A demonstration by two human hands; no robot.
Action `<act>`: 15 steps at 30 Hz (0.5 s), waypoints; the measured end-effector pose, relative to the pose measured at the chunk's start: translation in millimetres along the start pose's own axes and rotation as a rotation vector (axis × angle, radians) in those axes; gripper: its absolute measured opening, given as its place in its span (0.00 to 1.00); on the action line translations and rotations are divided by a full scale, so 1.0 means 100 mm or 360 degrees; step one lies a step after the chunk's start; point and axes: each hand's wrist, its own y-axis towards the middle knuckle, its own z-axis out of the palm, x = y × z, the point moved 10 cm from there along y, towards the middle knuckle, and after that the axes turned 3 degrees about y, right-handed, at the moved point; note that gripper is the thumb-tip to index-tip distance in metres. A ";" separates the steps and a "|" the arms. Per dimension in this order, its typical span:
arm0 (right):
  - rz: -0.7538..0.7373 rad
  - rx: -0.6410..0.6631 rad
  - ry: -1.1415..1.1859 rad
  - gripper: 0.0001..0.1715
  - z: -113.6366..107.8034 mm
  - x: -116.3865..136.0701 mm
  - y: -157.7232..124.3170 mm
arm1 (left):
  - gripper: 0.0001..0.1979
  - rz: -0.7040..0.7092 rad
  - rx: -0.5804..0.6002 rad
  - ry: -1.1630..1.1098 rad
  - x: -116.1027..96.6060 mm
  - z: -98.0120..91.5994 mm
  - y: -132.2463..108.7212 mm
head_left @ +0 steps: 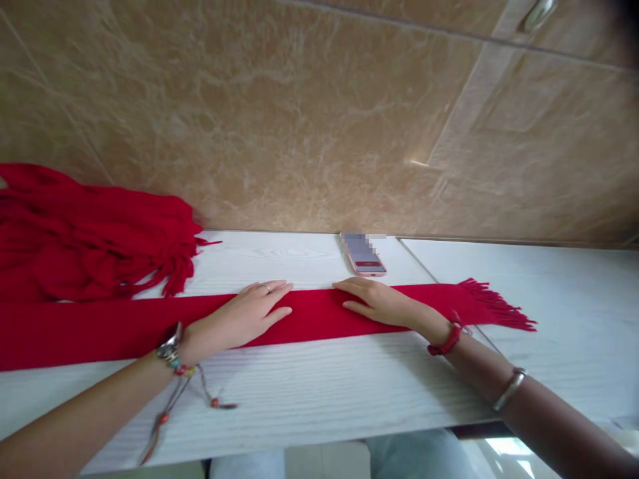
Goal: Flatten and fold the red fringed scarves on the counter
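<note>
I see left hand (244, 316) and right hand (382, 303) both flat, palms down, fingers extended, gripping nothing. Both rest on the red scarf (314, 318), a soft flat strip lying across the white wood-grain table (324, 392), fringed end right. Slim pink phone (363, 256) just behind it.

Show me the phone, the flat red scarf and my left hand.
phone (363, 255), head view, middle of its face.
flat red scarf (314, 313), head view, its smooth middle stretch.
left hand (244, 318), head view, back of the hand.
</note>
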 end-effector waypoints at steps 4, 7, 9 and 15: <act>-0.0003 -0.0056 0.0088 0.23 0.01 -0.03 -0.01 | 0.20 -0.0046 -0.0104 -0.0071 0.09 -0.04 -0.01; 0.0010 -0.0092 0.0098 0.23 -0.01 -0.05 -0.01 | 0.19 -0.0098 -0.0195 -0.0044 0.15 -0.08 -0.07; 0.0028 -0.0090 0.0088 0.22 -0.03 -0.08 -0.01 | 0.18 -0.0127 -0.0225 -0.0018 0.21 -0.10 -0.09; 0.0125 -0.0034 0.0098 0.19 -0.13 -0.27 -0.13 | 0.13 -0.0162 -0.0054 -0.0032 0.46 -0.11 -0.04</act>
